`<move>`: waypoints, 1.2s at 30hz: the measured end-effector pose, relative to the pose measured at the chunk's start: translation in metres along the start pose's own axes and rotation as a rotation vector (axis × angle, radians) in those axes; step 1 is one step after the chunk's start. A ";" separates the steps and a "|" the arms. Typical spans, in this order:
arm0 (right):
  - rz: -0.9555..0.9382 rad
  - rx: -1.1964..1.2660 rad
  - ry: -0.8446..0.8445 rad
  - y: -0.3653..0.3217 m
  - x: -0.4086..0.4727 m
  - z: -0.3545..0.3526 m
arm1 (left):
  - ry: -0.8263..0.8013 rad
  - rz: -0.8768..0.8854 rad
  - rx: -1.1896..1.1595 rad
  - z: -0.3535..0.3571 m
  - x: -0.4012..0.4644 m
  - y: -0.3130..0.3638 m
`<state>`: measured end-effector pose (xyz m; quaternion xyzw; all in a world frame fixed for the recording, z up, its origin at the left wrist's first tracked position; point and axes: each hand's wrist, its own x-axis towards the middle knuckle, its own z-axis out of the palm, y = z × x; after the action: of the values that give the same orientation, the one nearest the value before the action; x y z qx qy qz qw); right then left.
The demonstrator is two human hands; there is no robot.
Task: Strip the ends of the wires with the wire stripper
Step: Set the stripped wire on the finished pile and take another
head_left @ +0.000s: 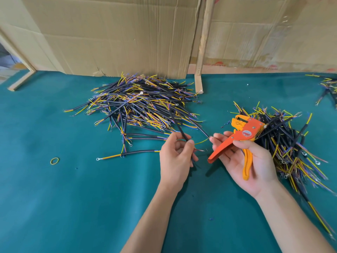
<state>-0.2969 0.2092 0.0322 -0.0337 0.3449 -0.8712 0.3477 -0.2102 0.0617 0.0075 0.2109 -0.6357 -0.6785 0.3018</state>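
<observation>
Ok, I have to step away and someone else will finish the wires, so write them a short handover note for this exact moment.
Left hand: pinches one black cable between thumb and fingers, lower end with bared strands pointing at the stripper.
Right hand: holds the orange wire stripper, handles spread, head away from the cable; its fingertips touch a yellow wire.
Big cable pile lies ahead, a second pile to the right, both on the green cloth.
Done: cannot tell which pile is finished.
Left: put the held cable's end in the stripper and squeeze, then go on.
</observation>
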 end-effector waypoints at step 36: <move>0.108 -0.266 -0.298 0.006 -0.001 -0.001 | -0.174 0.094 0.202 -0.001 -0.008 0.003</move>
<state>-0.2930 0.2077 0.0282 -0.1894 0.4031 -0.7833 0.4335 -0.2038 0.0666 0.0094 0.1506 -0.7337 -0.6119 0.2540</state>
